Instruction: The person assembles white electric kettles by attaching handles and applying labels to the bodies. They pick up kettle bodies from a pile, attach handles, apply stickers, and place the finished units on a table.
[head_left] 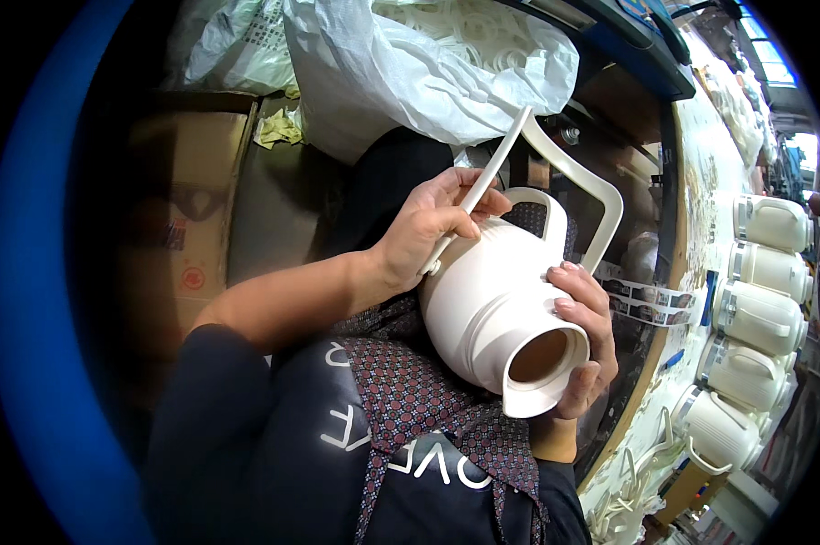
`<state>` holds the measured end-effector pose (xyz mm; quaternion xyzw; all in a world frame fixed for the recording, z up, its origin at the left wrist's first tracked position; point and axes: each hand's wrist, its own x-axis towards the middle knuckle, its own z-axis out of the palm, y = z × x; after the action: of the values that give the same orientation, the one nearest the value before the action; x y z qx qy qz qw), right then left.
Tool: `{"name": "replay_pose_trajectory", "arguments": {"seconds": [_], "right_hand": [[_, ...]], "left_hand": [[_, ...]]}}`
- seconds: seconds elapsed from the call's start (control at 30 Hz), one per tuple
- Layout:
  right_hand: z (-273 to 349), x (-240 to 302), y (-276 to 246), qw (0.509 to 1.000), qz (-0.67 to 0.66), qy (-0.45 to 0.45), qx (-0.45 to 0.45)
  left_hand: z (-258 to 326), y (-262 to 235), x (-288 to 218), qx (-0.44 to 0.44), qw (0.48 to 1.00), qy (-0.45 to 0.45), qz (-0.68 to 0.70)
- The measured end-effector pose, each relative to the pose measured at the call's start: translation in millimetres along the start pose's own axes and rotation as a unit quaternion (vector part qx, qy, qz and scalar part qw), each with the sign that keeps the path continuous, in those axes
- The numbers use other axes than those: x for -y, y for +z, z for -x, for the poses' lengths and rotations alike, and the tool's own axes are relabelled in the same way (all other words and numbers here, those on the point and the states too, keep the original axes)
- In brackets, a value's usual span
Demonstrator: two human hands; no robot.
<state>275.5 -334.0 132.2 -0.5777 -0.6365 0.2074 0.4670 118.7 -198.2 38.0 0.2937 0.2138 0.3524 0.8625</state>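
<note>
A white plastic jug body lies tilted over my lap, its open round mouth facing the camera. My right hand grips the jug around its neck and rim. My left hand pinches a long white angular handle near its lower end, where it meets the jug's side. The handle arches over the jug toward the right.
A row of several finished white jugs lies on the workbench at the right. Loose white handles pile at the lower right. A large white plastic bag sits above. Cardboard boxes stand at the left.
</note>
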Motion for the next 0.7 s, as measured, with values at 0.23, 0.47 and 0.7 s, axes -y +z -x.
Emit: {"name": "replay_pose_trajectory", "arguments": {"seconds": [0.23,0.47,0.7], "right_hand": [[27.4,6.4,3.4,0.999,-0.006,-0.041,0.008],[59.5,13.6,2.4,0.996,0.015,-0.084,-0.026],[88.2,7.2,-25.8,0.991,-0.027,-0.099,-0.088]], "left_hand": [[8.3,-3.1,3.0,0.1,0.994,0.009,-0.037],[10.6,12.7,10.7,0.093,0.966,0.045,-0.237],[33.0,72.1,3.3,0.313,0.7,0.489,-0.416]]}}
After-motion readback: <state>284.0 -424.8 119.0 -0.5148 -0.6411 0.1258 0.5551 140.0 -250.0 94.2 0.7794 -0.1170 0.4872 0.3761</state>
